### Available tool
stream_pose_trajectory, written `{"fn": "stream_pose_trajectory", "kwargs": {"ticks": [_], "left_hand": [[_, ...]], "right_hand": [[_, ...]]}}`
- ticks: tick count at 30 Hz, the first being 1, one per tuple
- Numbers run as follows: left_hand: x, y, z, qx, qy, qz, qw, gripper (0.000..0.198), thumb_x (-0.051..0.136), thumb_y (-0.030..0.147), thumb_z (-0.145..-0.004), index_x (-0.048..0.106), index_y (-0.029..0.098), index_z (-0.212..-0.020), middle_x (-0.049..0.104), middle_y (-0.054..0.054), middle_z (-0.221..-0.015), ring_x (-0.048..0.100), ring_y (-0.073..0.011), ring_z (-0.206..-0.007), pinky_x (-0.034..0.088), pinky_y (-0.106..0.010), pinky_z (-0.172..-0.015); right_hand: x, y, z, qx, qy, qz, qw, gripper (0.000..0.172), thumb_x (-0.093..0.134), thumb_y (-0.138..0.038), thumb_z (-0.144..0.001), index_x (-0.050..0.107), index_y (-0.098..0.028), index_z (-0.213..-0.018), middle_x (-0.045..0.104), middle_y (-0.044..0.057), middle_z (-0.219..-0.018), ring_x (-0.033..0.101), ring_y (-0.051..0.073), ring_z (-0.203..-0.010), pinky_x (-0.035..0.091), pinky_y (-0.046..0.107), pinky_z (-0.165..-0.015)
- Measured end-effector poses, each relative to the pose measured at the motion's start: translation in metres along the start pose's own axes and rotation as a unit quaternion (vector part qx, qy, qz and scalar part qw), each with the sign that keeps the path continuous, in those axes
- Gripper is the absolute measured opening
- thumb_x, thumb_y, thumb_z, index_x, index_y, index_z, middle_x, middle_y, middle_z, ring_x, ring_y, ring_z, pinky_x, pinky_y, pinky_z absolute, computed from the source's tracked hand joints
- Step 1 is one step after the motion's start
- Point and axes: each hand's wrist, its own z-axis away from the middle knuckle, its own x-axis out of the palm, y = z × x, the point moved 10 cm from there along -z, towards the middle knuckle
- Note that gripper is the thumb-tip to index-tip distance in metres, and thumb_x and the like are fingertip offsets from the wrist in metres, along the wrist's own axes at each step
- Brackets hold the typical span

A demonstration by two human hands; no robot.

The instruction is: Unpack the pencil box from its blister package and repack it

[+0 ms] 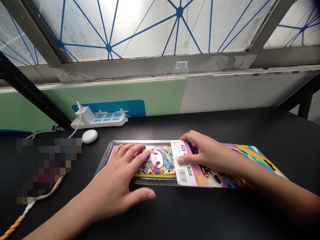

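A colourful pencil box (160, 158) with a white cartoon face lies in a clear plastic tray (155, 181) on the table. My left hand (122, 171) rests across the box's left part, fingers stretched and spread, thumb apart from it. To the right, a brightly printed cardboard sleeve (202, 176), labelled with a barcode and the word BOX, overlaps the right end of the box and tray. My right hand (200, 148) holds this sleeve, thumb on the white label and fingers at its far edge. The fingertips of that hand are partly hidden.
A white power strip (107, 119) with a plugged-in adapter (85, 115) stands against the wall on the black table (200, 213). Near it lies a white rounded object (89, 136). A pixelated item with a cable (53, 189) is at the left. Dark frame bars flank the table.
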Motion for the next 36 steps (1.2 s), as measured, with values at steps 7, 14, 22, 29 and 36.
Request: {"fn": "stream_pose_trajectory", "kwargs": {"ticks": [7,14,22,29,36], "left_hand": [[-0.048,-0.027,0.015,-0.058,0.151,0.243,0.956,0.033,0.052,0.047,-0.1,0.063,0.031,-0.127,0.052,-0.005,-0.148,0.048,-0.031,-0.138,0.044,-0.044,-0.113],[-0.042,-0.09,0.012,-0.139,0.267,0.366,0.88,0.036,0.043,0.052,-0.102,0.062,0.027,-0.121,0.053,-0.006,-0.149,0.038,-0.0324,-0.145,0.029,-0.052,-0.121],[-0.032,-0.083,0.013,-0.115,0.276,0.375,0.877,0.043,0.035,0.057,-0.101,0.057,0.03,-0.126,0.033,-0.001,-0.164,0.025,-0.0296,-0.153,0.026,-0.05,-0.124],[-0.031,-0.083,0.013,-0.116,0.299,0.434,0.842,0.051,0.019,0.059,-0.102,0.051,0.027,-0.126,0.03,-0.004,-0.165,0.026,-0.0264,-0.153,0.025,-0.049,-0.124],[-0.033,-0.083,0.014,-0.1,0.31,0.436,0.839,0.053,0.017,0.059,-0.102,0.05,0.027,-0.128,0.032,-0.004,-0.164,0.028,-0.026,-0.153,0.026,-0.049,-0.123]], "right_hand": [[0.0,0.006,0.001,0.021,-0.023,0.017,0.999,0.061,0.069,-0.073,-0.073,0.063,-0.028,-0.113,0.066,0.004,-0.115,0.065,0.026,-0.096,0.051,0.032,-0.077],[-0.005,0.013,0.002,0.012,-0.04,0.04,0.998,0.054,0.066,-0.069,-0.078,0.063,-0.031,-0.116,0.064,0.006,-0.121,0.063,0.029,-0.104,0.052,0.036,-0.083],[-0.007,0.02,-0.005,0.0,-0.038,0.055,0.998,0.06,0.063,-0.072,-0.079,0.062,-0.032,-0.123,0.06,0.007,-0.13,0.059,0.032,-0.116,0.05,0.041,-0.096],[0.016,-0.046,-0.026,-0.041,-0.046,0.108,0.992,0.075,0.057,-0.078,-0.081,0.058,-0.024,-0.133,0.059,0.013,-0.137,0.054,0.038,-0.12,0.044,0.048,-0.099],[0.055,-0.141,-0.058,-0.129,-0.078,0.141,0.978,0.075,0.057,-0.075,-0.084,0.059,-0.018,-0.133,0.062,0.018,-0.132,0.057,0.04,-0.116,0.044,0.047,-0.093]]}}
